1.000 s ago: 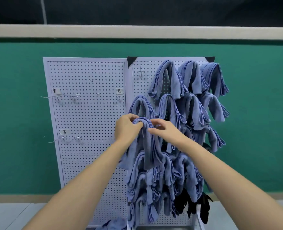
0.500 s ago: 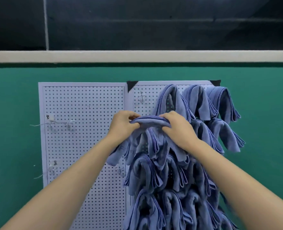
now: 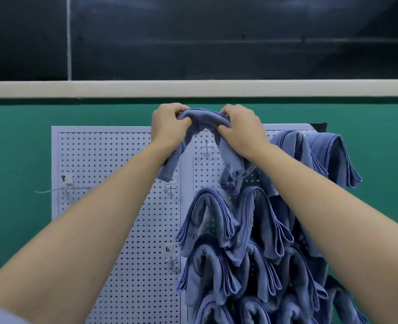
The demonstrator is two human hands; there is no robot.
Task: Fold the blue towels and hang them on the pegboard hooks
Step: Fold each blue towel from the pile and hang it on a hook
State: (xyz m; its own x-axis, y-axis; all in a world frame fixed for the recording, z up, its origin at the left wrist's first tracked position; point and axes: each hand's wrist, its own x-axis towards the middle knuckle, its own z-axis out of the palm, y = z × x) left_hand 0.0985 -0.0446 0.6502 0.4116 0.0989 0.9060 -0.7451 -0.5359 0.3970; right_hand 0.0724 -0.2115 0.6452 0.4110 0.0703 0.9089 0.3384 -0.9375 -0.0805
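Observation:
A folded blue towel (image 3: 203, 116) is held up at the top edge of the white pegboard (image 3: 114, 164). My left hand (image 3: 168, 123) grips its left end and my right hand (image 3: 241, 128) grips its right end, so the middle arches between them and both ends hang down. A bare metal hook (image 3: 206, 147) sticks out of the board just below the raised towel. Several folded blue towels (image 3: 216, 218) hang on hooks across the right panel.
The left panel carries bare hooks with small labels (image 3: 68, 181), one hook (image 3: 171, 189) near the centre seam. A green wall (image 3: 18, 148) stands behind the board, with a pale ledge (image 3: 193, 88) above it.
Both hands have lifted the towel from the middle rows to the top edge of the pegboard. The view has tilted upward with them.

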